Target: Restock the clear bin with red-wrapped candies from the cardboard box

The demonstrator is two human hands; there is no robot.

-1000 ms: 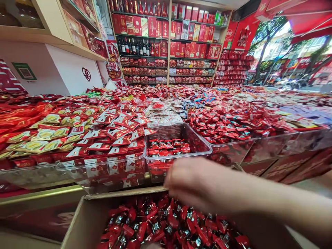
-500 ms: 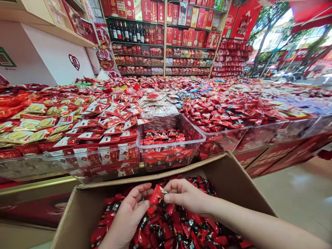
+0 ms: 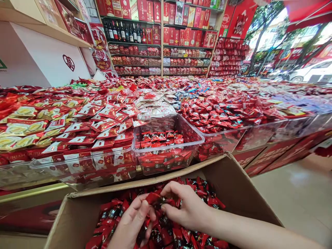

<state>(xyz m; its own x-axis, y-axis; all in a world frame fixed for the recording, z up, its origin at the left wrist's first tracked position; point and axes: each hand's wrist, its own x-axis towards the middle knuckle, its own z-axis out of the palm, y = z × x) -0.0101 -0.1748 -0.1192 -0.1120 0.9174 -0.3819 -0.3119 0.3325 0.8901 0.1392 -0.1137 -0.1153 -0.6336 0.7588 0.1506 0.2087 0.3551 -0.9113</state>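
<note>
A red wrapped candy [image 3: 152, 197] is pinched between the thumb and fingers of my left hand [image 3: 133, 219], low in the picture. My right hand [image 3: 188, 207] is just to its right, thumb and index finger apart, with dark and red wrappers showing in the gap. Both hands are over a heap of red and black wrapped candies [image 3: 178, 235] inside an open cardboard box [image 3: 234, 188]. Beyond the box's far edge is a clear plastic bin [image 3: 201, 141], partly filled with rows of similar red candies [image 3: 168, 160].
Red-and-white packets [image 3: 103, 121] are piled left of the clear bin, and more red packets [image 3: 212, 114] on its right. Shelves [image 3: 162, 38] with bottles and red boxes rise behind. Tiled floor [image 3: 290, 183] shows at the right.
My right thumb and index finger have spread apart from their pinch on the red candy. The candy is now in my left fingers, slightly further left. The view has shifted a little.
</note>
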